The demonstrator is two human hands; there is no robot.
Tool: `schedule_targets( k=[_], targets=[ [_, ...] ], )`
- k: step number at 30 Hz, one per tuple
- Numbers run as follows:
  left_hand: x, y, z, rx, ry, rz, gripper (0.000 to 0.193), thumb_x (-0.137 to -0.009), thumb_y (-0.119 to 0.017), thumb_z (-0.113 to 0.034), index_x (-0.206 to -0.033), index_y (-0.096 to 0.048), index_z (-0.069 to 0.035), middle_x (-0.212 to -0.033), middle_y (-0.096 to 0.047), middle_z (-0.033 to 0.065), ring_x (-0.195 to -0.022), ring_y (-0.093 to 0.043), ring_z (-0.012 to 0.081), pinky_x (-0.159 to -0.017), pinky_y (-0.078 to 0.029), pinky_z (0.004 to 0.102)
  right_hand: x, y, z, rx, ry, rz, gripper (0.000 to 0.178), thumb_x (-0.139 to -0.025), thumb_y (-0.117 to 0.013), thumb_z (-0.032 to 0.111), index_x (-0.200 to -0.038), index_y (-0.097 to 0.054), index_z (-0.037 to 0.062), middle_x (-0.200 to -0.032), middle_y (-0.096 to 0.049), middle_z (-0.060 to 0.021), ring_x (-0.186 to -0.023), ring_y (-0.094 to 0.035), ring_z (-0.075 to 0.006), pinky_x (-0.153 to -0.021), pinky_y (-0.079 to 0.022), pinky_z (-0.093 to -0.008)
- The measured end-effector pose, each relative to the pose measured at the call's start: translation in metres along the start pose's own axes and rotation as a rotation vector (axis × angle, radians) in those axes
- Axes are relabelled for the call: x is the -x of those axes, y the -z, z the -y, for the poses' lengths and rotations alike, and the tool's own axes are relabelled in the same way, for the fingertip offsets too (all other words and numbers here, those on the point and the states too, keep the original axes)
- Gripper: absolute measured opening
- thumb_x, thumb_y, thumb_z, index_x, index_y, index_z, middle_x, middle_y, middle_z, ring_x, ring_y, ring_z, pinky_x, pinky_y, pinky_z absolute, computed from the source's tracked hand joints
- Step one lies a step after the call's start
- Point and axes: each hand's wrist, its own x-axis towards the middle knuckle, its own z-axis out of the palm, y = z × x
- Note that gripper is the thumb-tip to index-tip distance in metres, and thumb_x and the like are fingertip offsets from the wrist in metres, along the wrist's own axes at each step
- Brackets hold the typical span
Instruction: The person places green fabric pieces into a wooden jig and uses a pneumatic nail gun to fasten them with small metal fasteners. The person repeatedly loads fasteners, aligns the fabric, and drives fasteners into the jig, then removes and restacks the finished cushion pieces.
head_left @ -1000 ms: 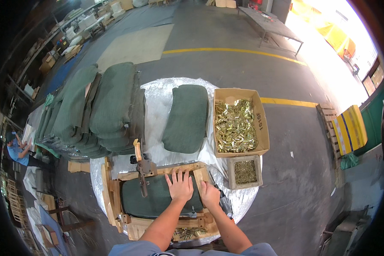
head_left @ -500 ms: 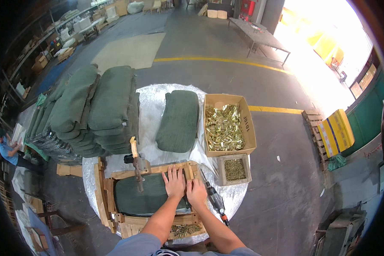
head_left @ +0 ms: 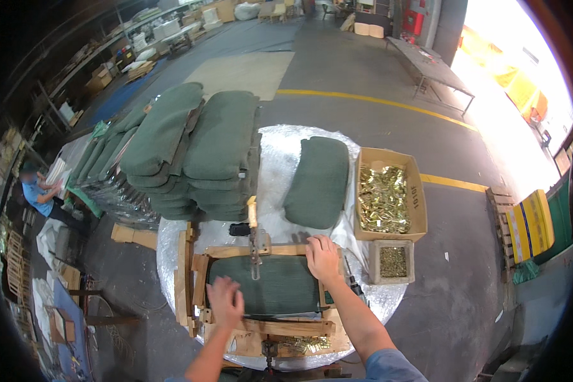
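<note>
A dark green padded cushion [head_left: 270, 284] lies inside a wooden frame [head_left: 286, 328] on the round, plastic-covered table. My left hand [head_left: 225, 304] hovers at or touches the cushion's left end, slightly blurred, its fingers apart. At the frame's far right corner rests my right hand [head_left: 325, 258], fingers laid over the wood. A metal clamp-like tool with a wooden handle [head_left: 253, 219] reaches over the far rail onto the cushion. Beside the frame's right end, a power driver [head_left: 354, 286] is partly hidden by my right forearm.
Stacked green cushions [head_left: 219, 137] stand far left; a single green cushion [head_left: 318, 181] lies beyond the frame. A cardboard box [head_left: 420, 191] holds brass-coloured fittings, beside a small tray [head_left: 409, 264] of small hardware. Loose metal pieces [head_left: 309, 344] lie near me. A person [head_left: 38, 191] stands far left.
My hands have separated: the left moved from the cushion's right side to its left end, the right to the frame's far right corner. The whole view has shifted, with the scene appearing further right.
</note>
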Motion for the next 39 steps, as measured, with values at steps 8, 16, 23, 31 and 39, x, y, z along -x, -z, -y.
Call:
schedule_targets(
  k=[8,16,23,31,39],
  targets=[
    [-0.048,0.000,0.114,0.000,0.276,0.082,0.077,-0.106,-0.061,-0.034,-0.166,-0.030,0.002,-0.172,-0.029,0.0288,-0.160,-0.026,0.0479,-0.130,-0.017,0.0622,0.001,-0.027,0.002,0.105,0.004,0.196,0.047,-0.106,-0.059,0.039,-0.141,-0.064,0.0086,-0.144,-0.064,-0.0179,-0.140,-0.054,-0.0404,-0.120,-0.037,-0.0562],
    [-0.039,-0.017,0.065,0.096,0.194,0.192,0.064,-0.106,-0.060,-0.028,-0.157,-0.042,0.007,-0.167,-0.038,0.0315,-0.158,-0.033,0.0468,-0.130,-0.025,0.0527,-0.005,-0.031,0.009,0.222,0.057,0.237,0.044,-0.100,-0.065,0.036,-0.137,-0.066,0.0121,-0.135,-0.066,-0.0138,-0.134,-0.057,-0.0362,-0.118,-0.037,-0.0534],
    [-0.112,-0.001,0.125,0.301,0.010,0.207,0.037,-0.100,-0.071,-0.023,-0.132,-0.064,-0.005,-0.131,-0.065,0.0205,-0.128,-0.062,0.0442,-0.109,-0.050,0.0503,-0.019,-0.032,0.016,0.221,0.015,0.306,0.039,-0.098,-0.065,0.031,-0.132,-0.066,0.0115,-0.125,-0.066,-0.0130,-0.125,-0.059,-0.0353,-0.117,-0.037,-0.0527],
    [-0.144,-0.027,0.125,0.360,-0.156,0.290,0.060,-0.090,-0.077,-0.041,-0.138,-0.067,-0.006,-0.157,-0.053,0.0181,-0.148,-0.048,0.0414,-0.124,-0.037,0.0557,-0.019,-0.035,0.012,0.285,-0.029,0.424,0.042,-0.097,-0.067,0.028,-0.135,-0.063,0.0120,-0.136,-0.061,-0.0136,-0.132,-0.054,-0.0371,-0.119,-0.034,-0.0538],
    [-0.135,-0.052,0.134,0.218,-0.255,0.380,0.052,-0.095,-0.072,-0.039,-0.135,-0.067,-0.006,-0.154,-0.056,0.0173,-0.149,-0.047,0.0387,-0.127,-0.031,0.0574,-0.011,-0.044,0.010,0.314,-0.054,0.462,0.044,-0.095,-0.069,0.026,-0.137,-0.063,0.0125,-0.134,-0.063,-0.0105,-0.131,-0.055,-0.0350,-0.117,-0.034,-0.0535]
  ],
)
